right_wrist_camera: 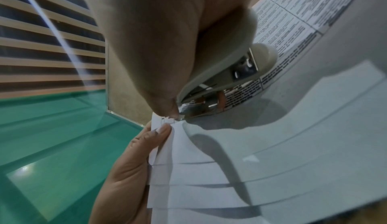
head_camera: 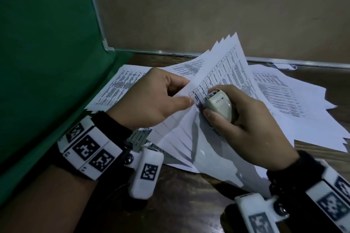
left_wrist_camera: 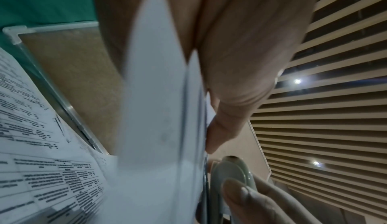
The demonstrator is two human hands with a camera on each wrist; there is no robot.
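In the head view, my left hand (head_camera: 151,98) pinches the corner of a fanned stack of papers (head_camera: 225,66) over the desk (head_camera: 180,195). My right hand (head_camera: 246,125) is wrapped round a pale stapler (head_camera: 219,103) at that same corner. Only the right wrist view shows the stapler's shiny metal front, just beside my left thumb. More printed sheets (head_camera: 121,85) lie on the desk.

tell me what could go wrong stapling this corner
1. The held sheets are fanned with stepped edges, so the stapler in the right hand may miss some pages or bind them crooked.
2. The left hand pinches the corner right beside the stapler's mouth, so a fingertip could get nipped if the grip slips.
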